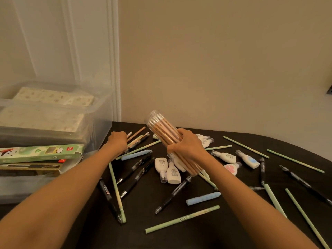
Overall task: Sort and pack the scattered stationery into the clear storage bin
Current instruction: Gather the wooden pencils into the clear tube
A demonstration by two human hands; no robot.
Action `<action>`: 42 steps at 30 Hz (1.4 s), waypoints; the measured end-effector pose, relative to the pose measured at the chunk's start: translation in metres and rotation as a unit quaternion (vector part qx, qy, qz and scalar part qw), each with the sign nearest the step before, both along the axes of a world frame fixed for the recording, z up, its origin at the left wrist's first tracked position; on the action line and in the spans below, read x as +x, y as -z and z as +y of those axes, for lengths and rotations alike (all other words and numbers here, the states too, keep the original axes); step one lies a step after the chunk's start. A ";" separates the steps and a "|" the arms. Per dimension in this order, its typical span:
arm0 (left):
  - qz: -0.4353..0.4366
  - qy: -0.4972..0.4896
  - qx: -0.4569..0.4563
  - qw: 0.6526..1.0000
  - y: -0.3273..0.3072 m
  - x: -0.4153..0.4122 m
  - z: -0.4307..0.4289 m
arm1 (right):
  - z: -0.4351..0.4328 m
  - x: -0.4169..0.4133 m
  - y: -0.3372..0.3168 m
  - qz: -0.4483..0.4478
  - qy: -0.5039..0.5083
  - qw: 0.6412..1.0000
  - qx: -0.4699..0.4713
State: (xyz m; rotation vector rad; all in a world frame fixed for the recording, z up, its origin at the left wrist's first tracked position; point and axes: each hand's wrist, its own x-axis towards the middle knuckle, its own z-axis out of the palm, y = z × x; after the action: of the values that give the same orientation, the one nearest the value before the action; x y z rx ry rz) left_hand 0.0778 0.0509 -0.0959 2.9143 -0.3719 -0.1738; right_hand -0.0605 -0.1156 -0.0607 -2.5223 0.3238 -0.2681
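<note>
Dark surface [179, 238] w/ clear bin [100, 123] standing far left. Scattered across mid & right: pale green pencils [182, 219], black pens [173, 194], two blue sticks [203, 198], small white bottles [173, 172] clustered near centre, some overlapping. Few wooden pencils [138, 131] lie far, just right of bin.

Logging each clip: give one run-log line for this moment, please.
right hand: holds pencil tube | left hand: grips loose pencils | pens: scattered on table

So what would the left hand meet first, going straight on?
Likely the loose pencils fanned past the left hand; its curled fingers seem to grip their near ends, though depth is unclear.
</note>
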 end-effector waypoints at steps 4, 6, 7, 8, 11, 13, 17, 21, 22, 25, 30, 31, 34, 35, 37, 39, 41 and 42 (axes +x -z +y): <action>-0.043 -0.013 -0.045 0.998 -0.008 -0.006 -0.013 | -0.005 -0.008 -0.001 -0.008 0.009 1.000 0.010; -0.091 0.009 -0.085 0.992 -0.015 -0.009 -0.021 | -0.009 -0.014 -0.003 -0.017 0.021 0.999 0.019; -0.113 0.022 -0.110 0.987 -0.020 -0.012 -0.023 | -0.010 -0.016 -0.003 -0.023 0.026 0.999 0.026; -0.134 0.034 -0.136 0.981 -0.025 -0.015 -0.026 | -0.012 -0.019 -0.004 -0.028 0.032 0.999 0.035; -0.156 0.070 -0.186 0.967 -0.043 -0.031 -0.034 | -0.017 -0.033 -0.009 -0.045 0.047 0.996 0.059; -0.141 0.086 -0.237 0.957 -0.053 -0.042 -0.040 | -0.021 -0.041 -0.010 -0.051 0.060 0.994 0.073; -0.067 0.106 -0.347 0.929 -0.072 -0.076 -0.048 | -0.029 -0.071 -0.014 -0.067 0.083 0.990 0.095; 0.073 0.102 -0.453 0.883 -0.083 -0.114 -0.053 | -0.037 -0.103 -0.017 -0.088 0.092 0.986 0.106; 0.102 0.117 -0.455 0.877 -0.084 -0.123 -0.053 | -0.038 -0.112 -0.017 -0.088 0.094 0.986 0.104; 0.118 0.161 -0.476 0.856 -0.086 -0.140 -0.056 | -0.043 -0.129 -0.018 -0.094 0.100 0.985 0.106; -0.038 0.181 -0.493 0.850 -0.099 -0.173 -0.068 | -0.046 -0.155 -0.022 -0.113 0.098 0.983 0.111; -0.069 0.193 -0.489 0.848 -0.103 -0.181 -0.068 | -0.046 -0.161 -0.024 -0.119 0.099 0.982 0.109; -0.112 0.209 -0.498 0.834 -0.107 -0.197 -0.068 | -0.047 -0.173 -0.026 -0.135 0.101 0.979 0.114; -0.109 0.210 -0.508 0.828 -0.107 -0.200 -0.069 | -0.047 -0.176 -0.027 -0.140 0.103 0.978 0.115; -0.094 0.217 -0.517 0.822 -0.104 -0.209 -0.073 | -0.046 -0.184 -0.026 -0.149 0.108 0.976 0.117; -0.076 0.222 -0.526 0.818 -0.097 -0.217 -0.077 | -0.045 -0.190 -0.025 -0.153 0.110 0.975 0.121; -0.062 0.210 -0.539 0.814 -0.089 -0.225 -0.079 | -0.045 -0.195 -0.022 -0.155 0.109 0.974 0.125; -0.057 0.206 -0.543 0.812 -0.084 -0.228 -0.080 | -0.045 -0.198 -0.020 -0.155 0.109 0.974 0.125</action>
State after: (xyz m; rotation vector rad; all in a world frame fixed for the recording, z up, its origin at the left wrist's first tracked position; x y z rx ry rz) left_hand -0.1505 -0.0290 -0.0122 1.6796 -0.7951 0.1313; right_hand -0.2583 -0.1602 -0.0402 -2.1559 0.4755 -0.6564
